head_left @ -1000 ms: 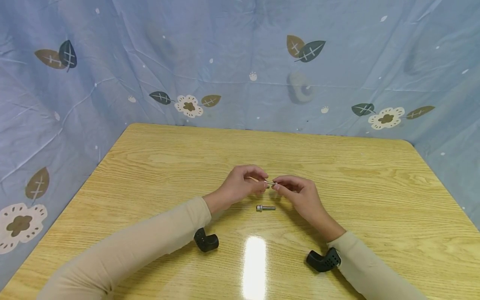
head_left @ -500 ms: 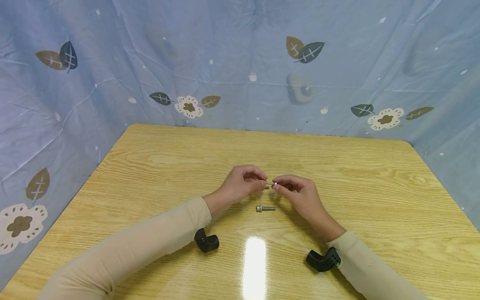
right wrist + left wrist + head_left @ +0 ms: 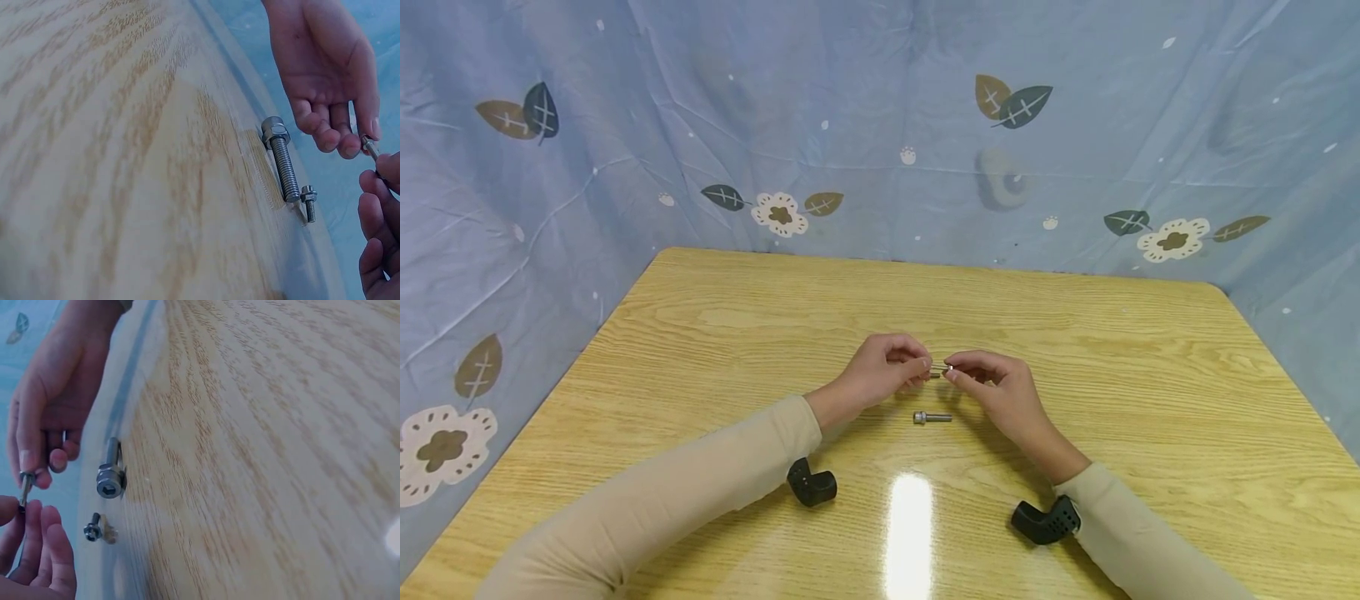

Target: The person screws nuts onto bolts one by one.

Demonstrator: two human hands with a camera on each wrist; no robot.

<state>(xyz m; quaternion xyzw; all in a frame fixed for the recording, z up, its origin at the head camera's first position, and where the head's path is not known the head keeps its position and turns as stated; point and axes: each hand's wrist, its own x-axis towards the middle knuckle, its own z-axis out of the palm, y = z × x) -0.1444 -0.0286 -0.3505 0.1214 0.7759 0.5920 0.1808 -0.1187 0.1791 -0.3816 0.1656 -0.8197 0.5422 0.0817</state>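
Note:
Between my two hands is a small metal bolt (image 3: 939,367), held clear of the table. My left hand (image 3: 886,367) pinches one end of it with thumb and fingertips, and my right hand (image 3: 1000,385) pinches the other. In the left wrist view a wider metal ring or nut shows on the bolt (image 3: 26,487) at the right fingertips; the fingers partly hide both ends. On the table below lies a large socket-head bolt (image 3: 284,162) with a nut up against its head. Beside it, nearer the held bolt, lies a much smaller bolt (image 3: 309,203) with a wide collar under its head.
The wood-grain table (image 3: 737,333) reaches back to a blue curtain (image 3: 865,100) printed with leaves and flowers. A black wrist mount (image 3: 812,485) is on the left sleeve, another black mount (image 3: 1045,521) on the right one. Bright glare lies on the near tabletop.
My left thumb and fingertips have shifted slightly on the bolt, a little to the left. My right hand keeps its place, and the two bolts on the table lie as before.

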